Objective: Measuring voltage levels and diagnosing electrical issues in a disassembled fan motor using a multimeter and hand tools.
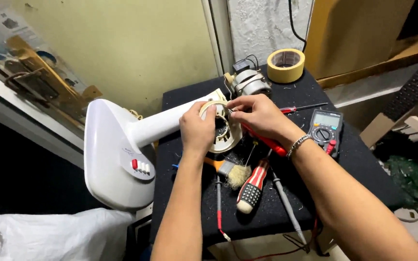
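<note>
A white fan stand (122,154) lies on its side, its neck reaching onto the black table (364,169). At the neck's end sits a cream round motor housing (228,140). My left hand (198,128) grips the housing's left rim. My right hand (260,116) holds a red-handled tool (267,142) with its tip at the housing's top edge, fingers pinched there. A silver bracelet circles my right wrist.
A fan motor (250,82) and a roll of yellow tape (286,65) sit at the table's back. A multimeter (326,130), its probes, a red-striped screwdriver (251,186), a small brush (235,173) and a thin red screwdriver (301,108) lie around. Cardboard stands right.
</note>
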